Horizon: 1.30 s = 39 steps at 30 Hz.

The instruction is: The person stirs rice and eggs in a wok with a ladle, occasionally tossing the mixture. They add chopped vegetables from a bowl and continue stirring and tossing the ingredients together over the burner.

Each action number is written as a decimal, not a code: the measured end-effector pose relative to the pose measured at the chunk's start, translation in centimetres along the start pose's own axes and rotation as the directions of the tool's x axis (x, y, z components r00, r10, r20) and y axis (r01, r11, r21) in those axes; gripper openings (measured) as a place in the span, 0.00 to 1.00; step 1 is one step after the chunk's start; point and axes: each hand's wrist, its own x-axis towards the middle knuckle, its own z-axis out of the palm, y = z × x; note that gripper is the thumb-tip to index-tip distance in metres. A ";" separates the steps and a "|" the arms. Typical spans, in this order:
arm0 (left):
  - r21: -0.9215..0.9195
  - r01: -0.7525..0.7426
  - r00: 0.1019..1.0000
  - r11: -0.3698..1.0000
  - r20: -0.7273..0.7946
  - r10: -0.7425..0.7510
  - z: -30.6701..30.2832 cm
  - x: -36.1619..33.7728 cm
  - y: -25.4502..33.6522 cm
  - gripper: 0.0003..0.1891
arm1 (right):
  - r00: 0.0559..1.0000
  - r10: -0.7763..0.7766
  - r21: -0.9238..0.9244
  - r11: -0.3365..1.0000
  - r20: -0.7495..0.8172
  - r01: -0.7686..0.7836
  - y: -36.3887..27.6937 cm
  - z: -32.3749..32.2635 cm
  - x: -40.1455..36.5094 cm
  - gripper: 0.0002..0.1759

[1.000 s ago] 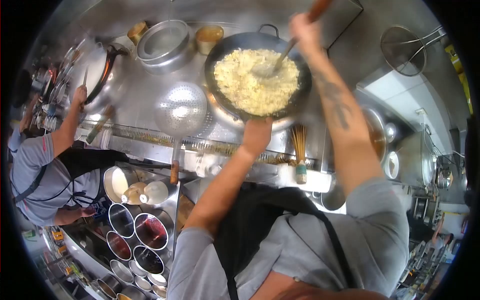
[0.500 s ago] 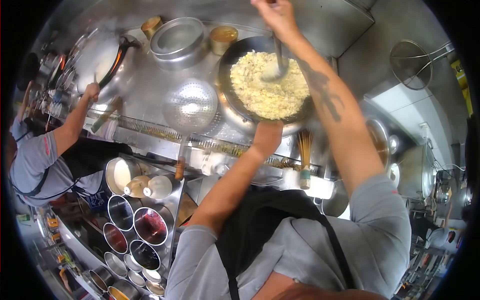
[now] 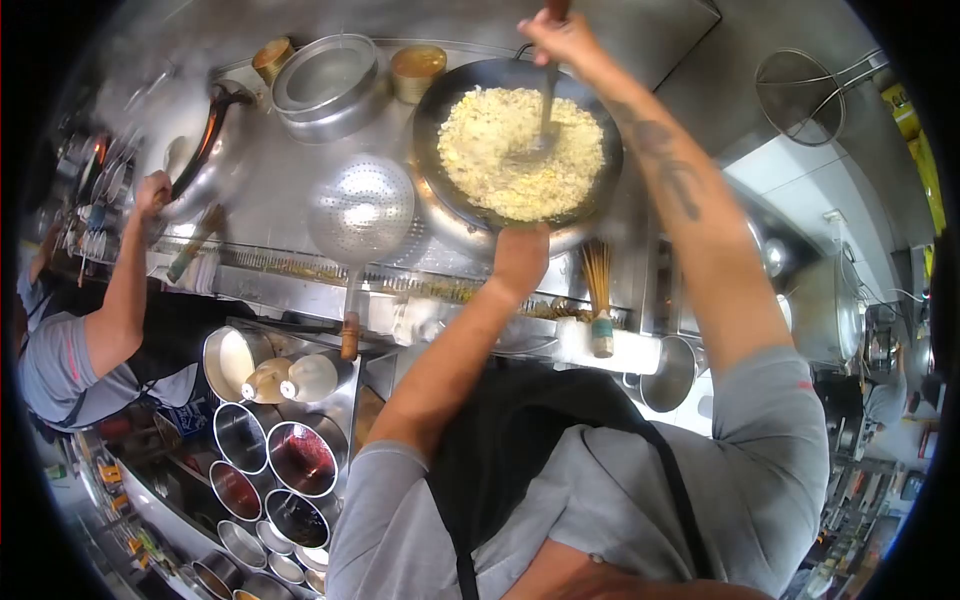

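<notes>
A large black wok (image 3: 436, 170) holds a heap of yellow and white fried rice (image 3: 520, 185). My left hand (image 3: 523, 258) is closed on the wok's near rim. Up beyond the wok's right side, my right hand (image 3: 562, 38) grips the wooden handle of a metal ladle (image 3: 546, 135). The ladle's bowl rests in the rice, a little right of its middle, partly hidden by the grains.
Left of the wok lies a perforated skimmer (image 3: 362, 208). Behind stand a metal pot (image 3: 327, 85) and a tin (image 3: 417, 65). A bamboo brush (image 3: 598, 300) is near the front edge. Sauce containers (image 3: 302, 458) stand lower left; a co-worker's hand (image 3: 152, 192) is at another wok.
The ladle has become more upright and its bowl sits lower in the rice. The rice is spread differently. The whole view has shifted slightly. The co-worker's arm is more upright.
</notes>
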 end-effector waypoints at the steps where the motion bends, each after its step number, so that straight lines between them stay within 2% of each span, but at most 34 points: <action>1: 0.001 0.004 1.000 1.000 -0.008 -0.004 0.1 -0.1 0.1 0.04 | 0.995 -0.097 0.035 0.995 -0.017 0.098 -1.8 -1.3 -0.4 0.15; 4: 0.038 0.015 0.999 0.999 -0.030 -0.014 0.2 0.2 -0.3 0.04 | 0.923 0.064 0.079 0.996 -0.379 -0.036 -2.5 -1.6 -6.8 0.13; 5: 0.058 0.009 1.000 0.998 -0.015 -0.008 0.0 -0.2 0.0 0.03 | 0.805 -0.089 -0.085 0.995 -0.587 0.048 4.3 1.0 -7.1 0.14; 7: 0.057 -0.011 0.999 0.998 -0.029 0.012 -0.5 0.6 -0.3 0.03 | 0.927 0.157 -0.042 0.982 -0.340 -0.182 7.6 -2.0 -4.8 0.15; 9: -0.014 -0.026 0.999 1.000 -0.037 0.025 -0.5 0.2 0.0 0.03 | 0.984 0.146 0.153 0.980 -0.104 -0.129 2.8 -5.0 -2.7 0.16; 10: -0.008 -0.015 0.999 1.000 -0.039 0.014 -0.2 0.1 0.1 0.03 | 0.978 0.095 0.203 0.978 -0.184 -0.057 -1.3 -5.3 -3.0 0.17; 11: 0.000 0.002 0.999 1.000 -0.047 -0.002 0.3 0.1 0.0 0.03 | 0.991 0.017 0.273 0.962 -0.129 0.019 -3.7 -6.0 -4.1 0.14; 13: 0.022 0.024 0.998 0.999 -0.062 -0.023 0.5 0.5 -0.2 0.03 | 0.901 0.146 0.361 0.932 -0.410 0.014 -5.4 -4.6 -8.8 0.12; 15: 0.047 0.024 0.998 0.999 -0.052 -0.021 0.5 -0.2 0.1 0.04 | 0.860 0.166 0.360 0.933 -0.482 0.022 1.1 -2.3 -9.7 0.10; 16: -0.036 0.010 0.997 0.999 -0.081 -0.013 -0.2 -0.3 0.1 0.05 | 0.911 0.168 0.424 0.906 -0.377 0.008 2.9 -3.4 -8.1 0.10; 18: -0.207 -0.020 0.990 0.978 -0.138 -0.009 -2.3 -0.6 0.6 0.07 | 0.896 0.154 0.418 0.908 -0.417 0.038 0.9 -5.8 -4.8 0.11; 19: -0.221 -0.075 0.976 0.972 -0.218 0.026 -3.3 -0.7 1.1 0.08 | 0.892 0.142 0.418 0.907 -0.428 0.056 -1.1 -6.7 -3.1 0.11; 20: -0.233 -0.123 0.956 0.965 -0.290 0.052 -4.2 -1.6 1.8 0.10 | 0.890 -0.126 0.356 0.885 -0.437 0.300 -3.6 -7.2 -3.6 0.12; 21: -0.234 -0.176 0.928 0.956 -0.363 0.082 -5.2 -2.7 2.5 0.11 | 0.887 -0.076 0.321 0.915 -0.456 0.244 -5.4 -6.6 -5.2 0.13; 23: -0.328 -0.100 0.949 0.939 -0.316 -0.009 -7.2 -6.1 4.2 0.12 | 0.869 0.013 0.249 0.960 -0.495 0.128 -8.2 -5.1 -7.8 0.13; 24: -0.474 -0.024 0.974 0.880 -0.208 -0.086 -7.5 -8.5 4.5 0.13 | 0.893 -0.010 0.172 0.980 -0.450 0.097 -2.4 -2.1 -6.9 0.14; 25: -0.603 0.062 0.986 0.795 -0.084 -0.141 -8.0 -11.3 4.6 0.14 | 0.922 0.030 0.260 0.963 -0.387 0.078 0.3 -0.3 -6.1 0.15; 26: -0.649 0.234 0.965 0.724 0.063 -0.255 -8.4 -14.2 4.7 0.14 | 0.944 0.069 0.342 0.938 -0.322 0.048 3.0 1.6 -5.3 0.15; 27: -0.666 0.402 0.909 0.628 0.209 -0.360 -8.4 -17.5 4.5 0.15 | 0.939 0.060 0.320 0.946 -0.340 0.055 2.1 1.0 -4.0 0.15; 29: -0.513 0.563 0.819 0.648 0.243 -0.519 -6.7 -25.7 3.1 0.15 | 0.928 0.060 0.279 0.959 -0.368 0.049 -1.5 -1.5 -1.6 0.15; 30: -0.421 0.742 0.662 0.522 0.334 -0.671 -5.6 -29.8 2.8 0.15 | 0.944 0.031 0.375 0.922 -0.327 0.099 -3.1 -2.5 -1.9 0.16; 32: -0.247 0.825 0.539 0.508 0.071 -0.840 -0.8 -40.2 2.6 0.15 | 0.979 0.029 0.482 0.873 -0.202 0.074 -4.6 -0.8 -4.5 0.14; 33: -0.042 0.936 0.353 0.351 0.150 -0.924 3.1 -46.9 2.1 0.12 | 0.990 0.021 0.530 0.846 -0.140 0.057 -5.1 0.0 -5.2 0.13; 35: 0.276 0.861 0.269 0.428 0.467 -0.842 9.7 -60.4 3.0 0.11 | 1.000 0.021 0.478 0.878 0.006 -0.021 -4.2 1.6 -4.1 0.13; 36: 0.365 0.664 0.280 0.653 0.688 -0.669 10.6 -64.1 5.7 0.11 | 0.997 0.011 0.449 0.892 0.078 -0.044 -3.8 2.5 -2.5 0.14; 37: 0.306 0.429 0.269 0.850 0.855 -0.444 11.2 -67.4 8.5 0.12 | 0.989 0.020 0.420 0.904 0.144 -0.079 -3.7 3.1 -2.1 0.14; 38: 0.323 0.461 0.293 0.826 0.824 -0.485 12.0 -69.8 10.7 0.12 | 0.986 0.016 0.372 0.925 0.168 -0.078 -3.9 2.1 -0.8 0.14; 39: 0.330 0.500 0.308 0.800 0.796 -0.521 11.9 -70.2 13.4 0.12 | 0.997 -0.024 0.425 0.905 0.080 -0.013 -7.0 1.0 -2.8 0.14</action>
